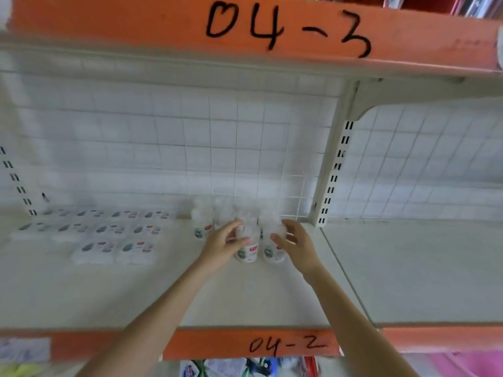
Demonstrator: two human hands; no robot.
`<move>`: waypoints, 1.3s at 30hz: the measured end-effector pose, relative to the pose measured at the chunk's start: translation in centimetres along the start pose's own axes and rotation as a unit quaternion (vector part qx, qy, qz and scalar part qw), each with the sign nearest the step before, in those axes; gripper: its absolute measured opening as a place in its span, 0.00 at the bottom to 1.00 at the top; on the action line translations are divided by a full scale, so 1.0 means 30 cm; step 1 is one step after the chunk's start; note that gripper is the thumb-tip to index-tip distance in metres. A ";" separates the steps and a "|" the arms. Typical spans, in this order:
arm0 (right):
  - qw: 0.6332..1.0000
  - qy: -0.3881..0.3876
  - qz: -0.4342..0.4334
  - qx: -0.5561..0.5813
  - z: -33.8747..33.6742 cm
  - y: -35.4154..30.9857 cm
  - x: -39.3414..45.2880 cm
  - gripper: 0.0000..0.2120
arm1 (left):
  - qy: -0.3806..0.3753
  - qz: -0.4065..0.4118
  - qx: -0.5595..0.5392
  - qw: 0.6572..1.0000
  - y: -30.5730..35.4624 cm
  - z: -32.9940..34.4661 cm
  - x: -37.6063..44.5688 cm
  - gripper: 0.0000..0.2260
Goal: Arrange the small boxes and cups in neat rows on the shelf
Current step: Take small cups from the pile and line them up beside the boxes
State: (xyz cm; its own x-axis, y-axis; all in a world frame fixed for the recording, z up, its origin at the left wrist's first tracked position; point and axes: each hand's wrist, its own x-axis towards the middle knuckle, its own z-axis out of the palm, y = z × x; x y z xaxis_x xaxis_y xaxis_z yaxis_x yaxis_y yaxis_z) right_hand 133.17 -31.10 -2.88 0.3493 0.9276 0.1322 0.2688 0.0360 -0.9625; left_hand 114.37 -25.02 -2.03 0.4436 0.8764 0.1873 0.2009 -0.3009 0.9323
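Several small white cups with clear lids stand grouped at the back right of the white shelf [245,300]. My left hand [223,244] grips the front cup [247,253] with fingers and thumb curled round its top. My right hand [295,242] holds the neighbouring cup [273,253] from its right side, fingertips on its lid. Another cup [202,227] stands just to the left, further cups behind. Several small flat white boxes [114,240] lie in rows on the shelf's left part. The picture is blurred.
A wire grid back panel [190,148] closes the rear. A slotted upright [334,172] splits this bay from the right bay's shelf [422,268]. The orange edge strip marked 04-3 [285,25] hangs overhead; another marked 04-2 [285,344] fronts this shelf. Packaged goods [245,367] sit below.
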 end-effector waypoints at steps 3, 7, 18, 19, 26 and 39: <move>1.000 0.002 -0.001 0.002 0.003 0.007 0.015 0.23 | 0.021 0.014 0.008 1.000 -0.011 0.006 0.001 0.19; 1.000 -0.013 -0.003 -0.008 -0.005 -0.003 0.011 0.22 | 0.041 0.022 0.014 0.999 -0.021 0.014 0.005 0.20; 0.998 -0.048 -0.016 -0.028 -0.029 -0.025 0.024 0.22 | 0.102 0.031 0.037 0.994 -0.020 0.045 0.015 0.20; 0.998 -0.049 -0.017 -0.030 -0.030 -0.026 0.024 0.22 | 0.107 0.033 0.037 0.993 -0.020 0.049 0.015 0.20; 0.997 -0.061 -0.019 -0.033 -0.040 -0.021 0.028 0.22 | 0.126 0.028 0.027 0.991 -0.022 0.069 0.021 0.21; 0.998 -0.026 -0.026 -0.046 -0.030 -0.020 0.022 0.22 | 0.150 0.042 0.050 0.987 -0.039 0.086 0.034 0.23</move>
State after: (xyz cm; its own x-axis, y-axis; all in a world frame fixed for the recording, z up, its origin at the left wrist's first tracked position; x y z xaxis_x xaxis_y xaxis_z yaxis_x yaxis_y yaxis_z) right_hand 134.04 -30.84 -2.00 0.2866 0.9433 0.1675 0.3678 0.0531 -0.9284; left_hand 116.83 -24.75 -3.72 0.1874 0.9143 0.3591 0.2668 -0.3992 0.8772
